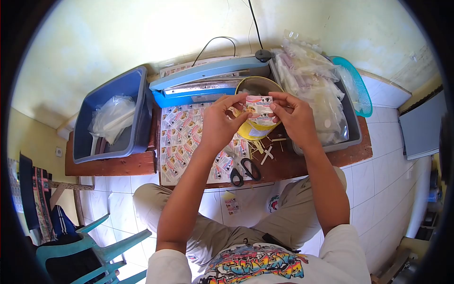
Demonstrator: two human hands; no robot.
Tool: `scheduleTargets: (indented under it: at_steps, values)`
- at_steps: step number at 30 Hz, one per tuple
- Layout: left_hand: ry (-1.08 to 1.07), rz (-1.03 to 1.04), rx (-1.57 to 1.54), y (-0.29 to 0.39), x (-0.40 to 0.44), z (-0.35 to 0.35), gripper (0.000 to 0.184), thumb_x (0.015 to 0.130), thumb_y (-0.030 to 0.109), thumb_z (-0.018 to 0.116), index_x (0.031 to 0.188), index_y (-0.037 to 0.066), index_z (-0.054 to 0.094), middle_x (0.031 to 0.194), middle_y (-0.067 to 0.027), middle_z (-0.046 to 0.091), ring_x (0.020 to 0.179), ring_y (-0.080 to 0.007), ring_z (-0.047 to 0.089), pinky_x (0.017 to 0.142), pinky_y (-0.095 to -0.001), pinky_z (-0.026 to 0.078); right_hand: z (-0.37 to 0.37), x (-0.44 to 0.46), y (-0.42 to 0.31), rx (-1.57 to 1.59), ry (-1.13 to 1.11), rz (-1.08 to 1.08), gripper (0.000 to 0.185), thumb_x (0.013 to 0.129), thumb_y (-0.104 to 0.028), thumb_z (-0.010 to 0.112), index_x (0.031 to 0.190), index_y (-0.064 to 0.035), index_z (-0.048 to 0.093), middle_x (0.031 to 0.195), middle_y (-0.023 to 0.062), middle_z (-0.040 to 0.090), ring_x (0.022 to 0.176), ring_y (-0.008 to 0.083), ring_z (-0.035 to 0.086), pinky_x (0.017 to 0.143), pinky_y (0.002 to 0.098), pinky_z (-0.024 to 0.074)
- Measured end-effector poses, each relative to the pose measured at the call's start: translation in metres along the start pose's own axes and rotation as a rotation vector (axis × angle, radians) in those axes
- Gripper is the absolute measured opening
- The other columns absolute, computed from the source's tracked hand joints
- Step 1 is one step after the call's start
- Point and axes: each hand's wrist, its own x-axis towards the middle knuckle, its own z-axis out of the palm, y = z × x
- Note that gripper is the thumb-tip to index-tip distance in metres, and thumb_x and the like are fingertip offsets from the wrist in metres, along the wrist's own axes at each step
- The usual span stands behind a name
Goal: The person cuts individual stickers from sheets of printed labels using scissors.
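Observation:
A small printed label (pixel 258 103) with pink, white and black markings is pinched between my two hands, over a yellow bucket (pixel 255 133). My left hand (pixel 221 119) grips its left edge with thumb and fingertips. On the opposite edge, the thumb and fingers of my right hand (pixel 297 117) close on it. More labels seem to lie in the bucket just behind it, partly covered by my hands. Black-handled scissors (pixel 243 171) rest below, on sheets of similar printed labels (pixel 182 137). Thin pale paper strips (pixel 257 150) are scattered beside the bucket.
Behind stands a blue bag sealer (pixel 203 80) with a cable. A grey-blue tub (pixel 141 113) with plastic bags is at left. At right, a grey tub (pixel 352 135) is heaped with filled clear bags (pixel 312 90), beside a teal basket (pixel 364 94). A green chair (pixel 90 248) stands lower left.

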Motion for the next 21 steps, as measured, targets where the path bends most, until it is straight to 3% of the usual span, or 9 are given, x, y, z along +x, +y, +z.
scheduleTargets:
  at_steps: [8,12,15,21]
  values:
    - [-0.006,-0.025,0.180,0.005,-0.001,0.003,0.038,0.082,0.011,0.086,0.119,0.007,0.078,0.094,-0.0098,0.074,0.072,-0.0168,0.068,0.066,-0.0301,0.056,0.011,-0.004,0.000,-0.013,0.068,-0.023,0.037,0.095,-0.006,0.074,0.130,0.0038,0.069,0.101,0.0111,0.077,0.081,0.0141,0.076,0.069,0.0259,0.0610]
    - [0.020,0.061,0.213,0.002,-0.003,0.009,0.033,0.083,0.011,0.085,0.115,0.006,0.078,0.093,-0.0115,0.073,0.071,-0.0205,0.069,0.066,-0.0329,0.057,0.015,-0.004,-0.002,-0.202,0.144,-0.085,0.046,0.090,-0.012,0.079,0.132,0.0033,0.068,0.102,0.0139,0.078,0.078,0.0154,0.076,0.069,0.0303,0.0604]
    - [0.016,0.074,0.264,0.001,-0.003,0.007,0.030,0.083,0.013,0.087,0.111,0.005,0.079,0.098,-0.0084,0.075,0.072,-0.0151,0.069,0.067,-0.0290,0.059,0.015,-0.005,-0.002,-0.310,0.178,-0.142,0.049,0.087,-0.012,0.081,0.132,0.0034,0.068,0.101,0.0153,0.077,0.075,0.0175,0.076,0.068,0.0321,0.0596]
    - [-0.029,0.096,0.289,0.001,-0.001,0.002,0.031,0.083,0.013,0.087,0.112,0.004,0.078,0.099,-0.0097,0.074,0.077,-0.0169,0.074,0.068,-0.0297,0.062,0.011,-0.008,-0.003,-0.379,0.201,-0.190,0.050,0.086,-0.011,0.082,0.130,0.0052,0.068,0.100,0.0155,0.075,0.072,0.0192,0.075,0.067,0.0326,0.0594]
